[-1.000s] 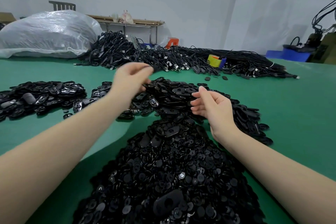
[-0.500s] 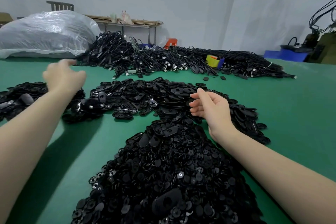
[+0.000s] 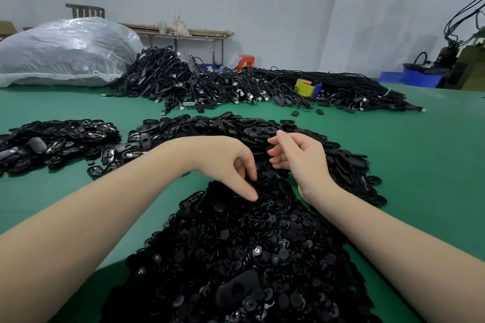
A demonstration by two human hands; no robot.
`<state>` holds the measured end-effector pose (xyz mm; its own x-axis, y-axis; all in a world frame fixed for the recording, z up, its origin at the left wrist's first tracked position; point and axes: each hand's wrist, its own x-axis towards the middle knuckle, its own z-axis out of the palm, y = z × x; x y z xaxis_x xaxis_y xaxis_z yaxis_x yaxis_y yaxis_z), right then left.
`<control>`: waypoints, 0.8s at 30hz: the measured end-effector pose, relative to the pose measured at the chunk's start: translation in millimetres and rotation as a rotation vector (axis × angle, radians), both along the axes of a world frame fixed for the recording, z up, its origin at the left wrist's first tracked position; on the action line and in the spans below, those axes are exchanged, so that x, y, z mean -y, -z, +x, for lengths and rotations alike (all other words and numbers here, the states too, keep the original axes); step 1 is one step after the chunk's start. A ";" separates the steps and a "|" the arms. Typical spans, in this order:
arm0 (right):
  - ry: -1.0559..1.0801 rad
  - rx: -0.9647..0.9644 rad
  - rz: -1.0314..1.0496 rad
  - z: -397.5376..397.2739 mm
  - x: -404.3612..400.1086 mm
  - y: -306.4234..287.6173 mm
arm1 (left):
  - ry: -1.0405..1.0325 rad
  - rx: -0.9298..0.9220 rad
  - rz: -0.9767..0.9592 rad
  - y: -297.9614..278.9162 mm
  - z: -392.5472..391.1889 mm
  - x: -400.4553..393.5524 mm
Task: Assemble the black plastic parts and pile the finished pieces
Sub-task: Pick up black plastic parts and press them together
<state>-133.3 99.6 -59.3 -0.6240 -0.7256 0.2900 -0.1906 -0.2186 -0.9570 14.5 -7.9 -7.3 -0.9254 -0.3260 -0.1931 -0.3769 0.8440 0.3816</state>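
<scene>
The left hand (image 3: 225, 162) is reaching down into the top of the near heap of small black parts (image 3: 249, 257), its fingers curling onto the pieces there, though whether it is pinching one I cannot tell. Just beside it, above the same heap, the right hand (image 3: 299, 157) is hovering loosely curled, apparently holding nothing. The pile of finished pieces (image 3: 55, 141) is lying well left of the heap on the green table (image 3: 420, 165).

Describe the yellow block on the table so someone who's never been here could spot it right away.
Look to the far side of the green table, where the long heap of black cables runs across. The yellow block sits on its right half, the only bright yellow thing among the black.
</scene>
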 end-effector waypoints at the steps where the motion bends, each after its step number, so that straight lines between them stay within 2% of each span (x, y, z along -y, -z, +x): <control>1: 0.001 0.001 0.003 0.0 0.0 0.0 | 0.014 0.010 -0.011 1.5 -0.8 -0.6; 4: 0.000 0.002 0.009 -0.4 0.2 -0.1 | 0.014 -0.016 -0.007 2.6 -0.4 0.8; 10: -0.006 0.050 0.002 -0.9 -0.5 -1.3 | -0.066 -0.169 0.160 1.2 3.5 5.8; 13: -0.007 0.207 -0.010 -1.4 -1.6 -6.8 | -0.101 -0.300 0.243 1.8 5.6 7.8; 18: -0.052 0.642 -0.104 -6.3 -4.9 -21.0 | -0.123 -0.403 0.365 6.7 9.7 10.6; 20: -0.080 0.741 -0.133 -8.4 -4.5 -24.3 | -0.160 -0.446 0.411 9.4 9.0 13.0; 22: -0.100 0.740 -0.124 -10.3 -4.1 -26.7 | -0.216 -0.511 0.450 12.9 7.9 16.2; 24: -0.111 0.568 -0.037 -12.8 -3.5 -29.3 | -0.289 -0.588 0.525 18.4 6.6 19.5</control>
<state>-146.1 103.1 -29.9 -0.6097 -0.7915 -0.0417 0.3768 -0.2432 -0.8938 21.1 -27.4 -25.7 -0.8169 -0.5678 0.1018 -0.1678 0.4028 0.8998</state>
